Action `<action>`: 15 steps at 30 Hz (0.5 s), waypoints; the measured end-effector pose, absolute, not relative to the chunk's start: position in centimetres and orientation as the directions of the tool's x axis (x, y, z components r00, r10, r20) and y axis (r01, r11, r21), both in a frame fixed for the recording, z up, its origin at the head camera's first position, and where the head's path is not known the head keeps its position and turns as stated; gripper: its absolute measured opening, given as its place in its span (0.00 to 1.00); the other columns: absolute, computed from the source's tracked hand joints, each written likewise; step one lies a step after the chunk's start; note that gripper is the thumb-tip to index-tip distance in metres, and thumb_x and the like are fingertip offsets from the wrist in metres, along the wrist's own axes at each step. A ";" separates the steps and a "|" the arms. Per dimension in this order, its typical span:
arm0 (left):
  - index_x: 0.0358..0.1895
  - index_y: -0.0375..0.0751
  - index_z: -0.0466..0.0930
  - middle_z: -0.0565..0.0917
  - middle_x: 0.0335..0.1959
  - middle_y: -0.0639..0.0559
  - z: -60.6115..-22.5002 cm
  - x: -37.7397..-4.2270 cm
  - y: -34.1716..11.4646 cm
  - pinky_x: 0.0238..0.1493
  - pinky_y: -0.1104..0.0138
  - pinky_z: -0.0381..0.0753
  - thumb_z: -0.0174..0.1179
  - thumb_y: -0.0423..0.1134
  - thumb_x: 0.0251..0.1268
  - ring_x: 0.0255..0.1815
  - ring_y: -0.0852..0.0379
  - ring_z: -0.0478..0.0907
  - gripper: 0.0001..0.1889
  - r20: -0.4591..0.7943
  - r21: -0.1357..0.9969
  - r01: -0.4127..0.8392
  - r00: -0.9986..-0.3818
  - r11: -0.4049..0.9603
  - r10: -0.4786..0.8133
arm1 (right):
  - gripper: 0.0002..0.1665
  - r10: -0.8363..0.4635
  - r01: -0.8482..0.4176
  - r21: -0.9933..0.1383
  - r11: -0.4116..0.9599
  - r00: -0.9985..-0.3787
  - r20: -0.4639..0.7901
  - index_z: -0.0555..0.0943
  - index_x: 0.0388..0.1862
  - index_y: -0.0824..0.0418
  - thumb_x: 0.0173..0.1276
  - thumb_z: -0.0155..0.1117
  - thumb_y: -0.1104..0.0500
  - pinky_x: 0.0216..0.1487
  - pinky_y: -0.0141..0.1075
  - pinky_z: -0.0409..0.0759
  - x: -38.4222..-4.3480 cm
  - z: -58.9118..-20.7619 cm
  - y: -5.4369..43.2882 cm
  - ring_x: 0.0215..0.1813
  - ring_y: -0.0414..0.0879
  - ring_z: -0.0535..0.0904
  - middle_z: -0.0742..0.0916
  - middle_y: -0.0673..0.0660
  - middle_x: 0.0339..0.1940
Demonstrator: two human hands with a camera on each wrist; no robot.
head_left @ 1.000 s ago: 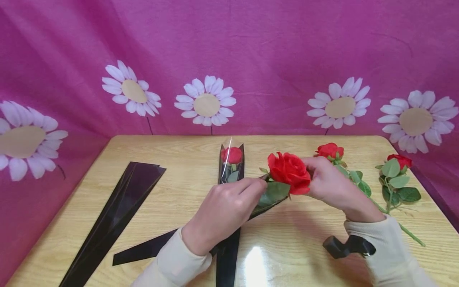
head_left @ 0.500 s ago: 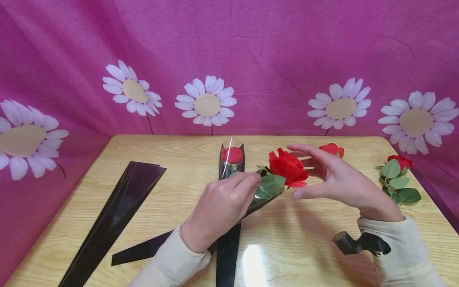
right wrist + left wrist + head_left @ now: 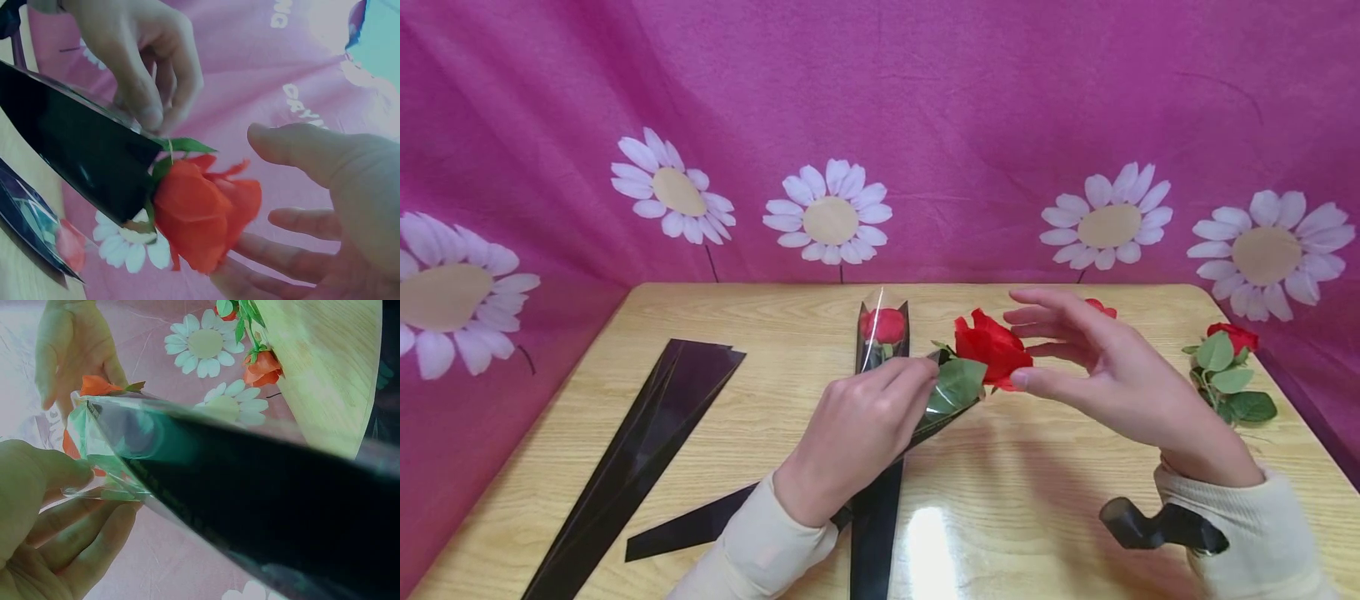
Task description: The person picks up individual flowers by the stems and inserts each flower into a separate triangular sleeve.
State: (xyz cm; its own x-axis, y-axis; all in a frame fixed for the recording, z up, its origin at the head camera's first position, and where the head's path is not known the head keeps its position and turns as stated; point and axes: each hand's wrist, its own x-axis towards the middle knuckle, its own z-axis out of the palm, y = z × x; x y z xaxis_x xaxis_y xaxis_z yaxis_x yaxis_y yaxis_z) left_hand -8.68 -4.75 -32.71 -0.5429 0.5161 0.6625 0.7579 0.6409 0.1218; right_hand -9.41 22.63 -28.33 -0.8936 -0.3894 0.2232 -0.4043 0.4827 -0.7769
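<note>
My left hand (image 3: 850, 437) pinches the rim of a black flower sleeve (image 3: 688, 525) with a clear front. A red rose (image 3: 991, 348) sits in it, its bloom sticking out of the mouth and a green leaf (image 3: 957, 387) lying at the opening. In the left wrist view my left thumb and fingers hold the clear film. My right hand (image 3: 1123, 379) is spread beside the bloom, fingers apart; the right wrist view shows the rose (image 3: 203, 212) close to its fingertips, and whether they touch is unclear. A wrapped rose (image 3: 883, 325) lies on the table beneath.
Flat black sleeves (image 3: 643, 458) lie at the left of the wooden table (image 3: 775, 333). At the right is a loose rose (image 3: 1232, 337) with leaves; another rose (image 3: 1101, 307) is mostly hidden behind my right hand. A pink daisy-printed cloth (image 3: 962, 125) surrounds the table.
My right hand has let go of the bloom, drawn back to the right and spread its fingers. The held rose and sleeve have shifted slightly left; my left hand keeps its pinch.
</note>
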 end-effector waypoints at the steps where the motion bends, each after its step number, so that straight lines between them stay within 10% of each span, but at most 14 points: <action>1: 0.50 0.42 0.86 0.93 0.46 0.51 -32.7 -8.7 -4.8 0.35 0.73 0.87 0.70 0.37 0.67 0.39 0.60 0.92 0.11 0.660 0.124 0.755 -0.547 0.644 0.515 | 0.45 -0.388 -0.399 -0.772 0.494 -0.896 0.215 0.66 0.78 0.37 0.66 0.75 0.58 0.54 0.26 0.85 -9.3 -28.3 22.4 0.64 0.39 0.83 0.82 0.51 0.68; 15: 0.50 0.46 0.87 0.92 0.45 0.54 -32.8 -8.7 -4.8 0.35 0.73 0.87 0.67 0.43 0.70 0.36 0.62 0.91 0.10 0.645 0.099 0.730 -0.564 0.676 0.516 | 0.41 -0.397 -0.388 -0.735 0.556 -0.901 0.175 0.69 0.76 0.37 0.66 0.76 0.50 0.53 0.29 0.86 -8.6 -28.5 20.8 0.66 0.53 0.84 0.84 0.54 0.68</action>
